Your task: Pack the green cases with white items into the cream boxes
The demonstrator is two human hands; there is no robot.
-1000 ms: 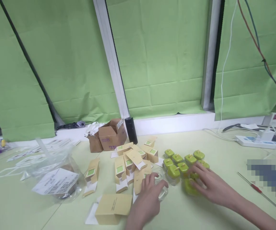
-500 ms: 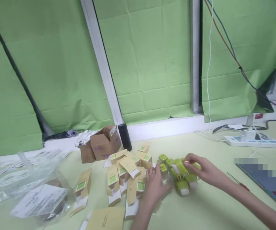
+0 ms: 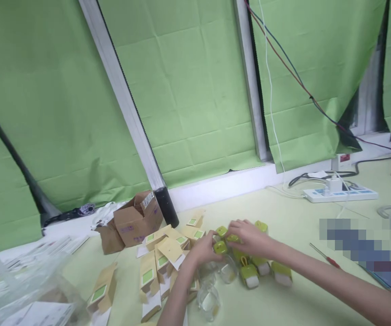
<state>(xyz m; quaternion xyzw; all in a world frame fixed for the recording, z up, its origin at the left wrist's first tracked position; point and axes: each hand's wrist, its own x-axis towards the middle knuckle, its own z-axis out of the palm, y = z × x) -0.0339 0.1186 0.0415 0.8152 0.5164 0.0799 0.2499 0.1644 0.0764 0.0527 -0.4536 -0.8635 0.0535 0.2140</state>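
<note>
My left hand [image 3: 202,250] curls around the left side of a small yellow-green case [image 3: 220,247], its thumb below and fingers above. Reaching over the same cluster from the right, my right hand [image 3: 252,238] has bent fingers on a yellow-green case partly hidden under them. More such cases lie below the right hand, one with a white lower part and a small loop [image 3: 249,276], another beside my forearm [image 3: 282,273]. Clear plastic shells [image 3: 209,301] lie just in front of the left hand.
Opened cream boxes [image 3: 149,274] with green squares are heaped left of the hands. Behind them stand a brown carton [image 3: 139,218] and a black cylinder [image 3: 166,207]. A red-handled screwdriver [image 3: 331,260] and a white power strip [image 3: 341,194] are on the right; plastic bags [image 3: 21,280] lie left.
The view has swung right. My right hand has moved left across the cases, closer to my left hand, and the cases below it are more spread out.
</note>
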